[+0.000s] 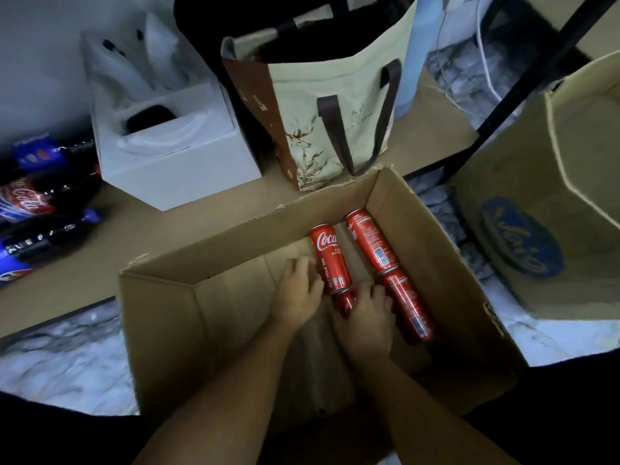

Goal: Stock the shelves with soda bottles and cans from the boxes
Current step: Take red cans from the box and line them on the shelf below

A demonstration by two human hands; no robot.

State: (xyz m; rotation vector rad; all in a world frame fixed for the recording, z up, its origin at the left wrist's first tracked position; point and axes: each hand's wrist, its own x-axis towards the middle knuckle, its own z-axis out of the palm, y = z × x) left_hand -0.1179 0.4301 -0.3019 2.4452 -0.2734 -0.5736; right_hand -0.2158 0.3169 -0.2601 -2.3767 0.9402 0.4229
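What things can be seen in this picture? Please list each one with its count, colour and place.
cardboard box: one, brown, open, centre, in front of the shelf board
cans: four, red, lying in the cardboard box's right half; one partly hidden by the hands
white box: one, white, on the shelf board, left of the tote bag
tote bag: one, cream with brown handles, behind the cardboard box
soda bottles: several, dark, red and blue labels, lying at left edge
second box: one, brown with blue logo, right
shelf board: one, brown
floor: white-grey, marbled
left hand: inside the cardboard box, beside a can
right hand: inside, by the hidden can
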